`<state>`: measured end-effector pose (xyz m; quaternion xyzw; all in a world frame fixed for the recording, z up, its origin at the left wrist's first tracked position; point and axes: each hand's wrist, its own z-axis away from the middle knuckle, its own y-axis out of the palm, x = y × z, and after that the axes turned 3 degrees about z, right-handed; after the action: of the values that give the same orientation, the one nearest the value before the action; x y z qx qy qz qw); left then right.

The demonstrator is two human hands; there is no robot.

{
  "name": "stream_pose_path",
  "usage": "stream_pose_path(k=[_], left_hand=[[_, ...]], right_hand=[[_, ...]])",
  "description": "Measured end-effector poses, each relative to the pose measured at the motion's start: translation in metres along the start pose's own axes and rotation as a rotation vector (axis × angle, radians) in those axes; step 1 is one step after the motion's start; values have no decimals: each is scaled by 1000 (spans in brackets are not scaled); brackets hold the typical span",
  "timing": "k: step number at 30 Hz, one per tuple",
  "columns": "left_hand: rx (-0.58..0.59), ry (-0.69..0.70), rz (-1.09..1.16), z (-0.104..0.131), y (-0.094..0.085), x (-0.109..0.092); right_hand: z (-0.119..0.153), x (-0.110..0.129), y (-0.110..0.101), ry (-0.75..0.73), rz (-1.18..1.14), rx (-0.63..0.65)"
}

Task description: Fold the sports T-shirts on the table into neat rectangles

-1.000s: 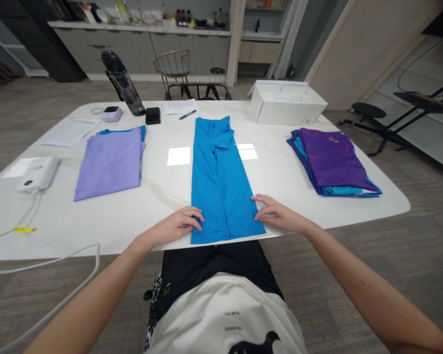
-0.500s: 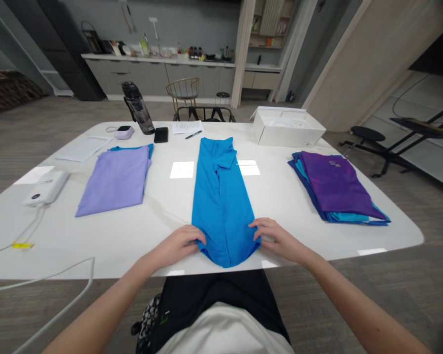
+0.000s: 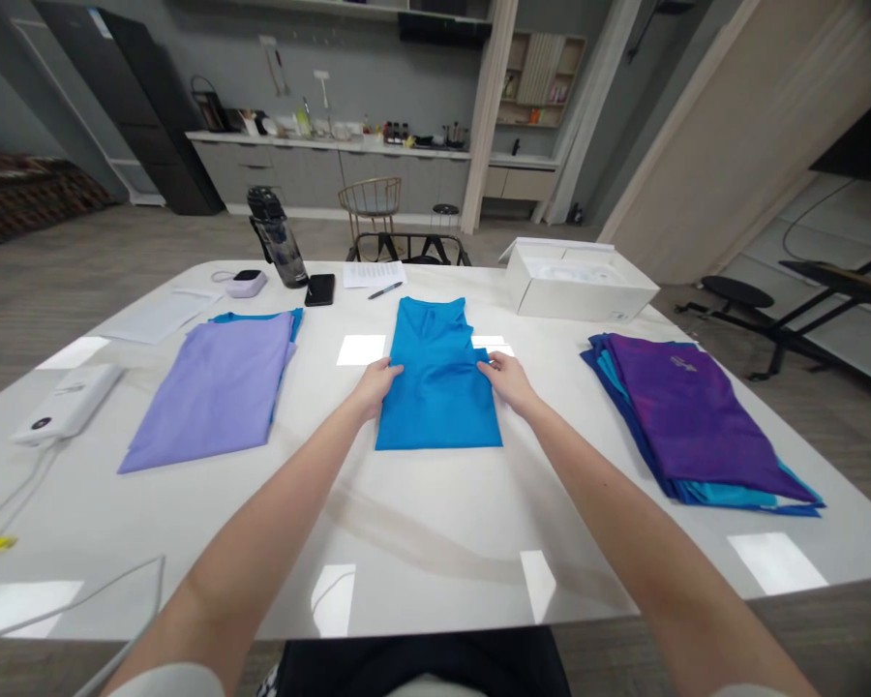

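Observation:
A bright blue shirt (image 3: 439, 407) lies in front of me on the white table (image 3: 435, 542), doubled over with its lower part folded up onto the upper part. My left hand (image 3: 377, 385) is closed on the left edge of the folded-up layer, thumb on top. On the opposite side my right hand (image 3: 509, 380) pinches the layer's right corner. Both hands are level with each other, about midway along the shirt. To the left lies a folded lilac garment (image 3: 214, 392) over a blue one. A stack topped by a purple garment (image 3: 697, 416) is at the right.
Along the back of the table are a water bottle (image 3: 280, 242), a black phone (image 3: 320, 289), a pen (image 3: 385, 290), a printed sheet (image 3: 372, 275) and an opened white box (image 3: 581, 281). A white power bank (image 3: 69, 402) with a cable sits at the left.
Both hands have carried the shirt's near end forward, away from me, and laid it over the far part. The shirt is now about half as long. My view has tilted up slightly.

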<state>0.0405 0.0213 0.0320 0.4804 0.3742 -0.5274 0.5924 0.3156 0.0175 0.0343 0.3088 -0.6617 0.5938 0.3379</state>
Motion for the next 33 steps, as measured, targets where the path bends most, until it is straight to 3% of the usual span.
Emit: stream_pose_path(k=[3, 6, 9, 13, 18, 22, 25, 30, 33], left_hand=[[-51, -113, -74, -25, -5, 14], [-57, 7, -138, -30, -7, 16], [-25, 167, -108, -29, -6, 4], [48, 320, 59, -41, -3, -28], [111, 325, 284, -105, 7, -61], [106, 75, 387, -168, 16, -56], [47, -43, 402, -200, 16, -51], [147, 106, 371, -236, 8, -64], [-27, 145, 169, -254, 6, -58]], right_hand=[[-20, -16, 11, 122, 262, 21], [-22, -22, 14, 102, 336, 59], [-18, -15, 8, 4, 259, 11], [-32, 7, -8, -154, 30, -107], [-104, 22, -9, -216, -116, -189], [-166, 8, 14, -150, -70, -214], [-193, 3, 24, -76, -82, -216], [-225, 10, 22, -191, -190, -202], [-242, 0, 28, -72, -40, -225]])
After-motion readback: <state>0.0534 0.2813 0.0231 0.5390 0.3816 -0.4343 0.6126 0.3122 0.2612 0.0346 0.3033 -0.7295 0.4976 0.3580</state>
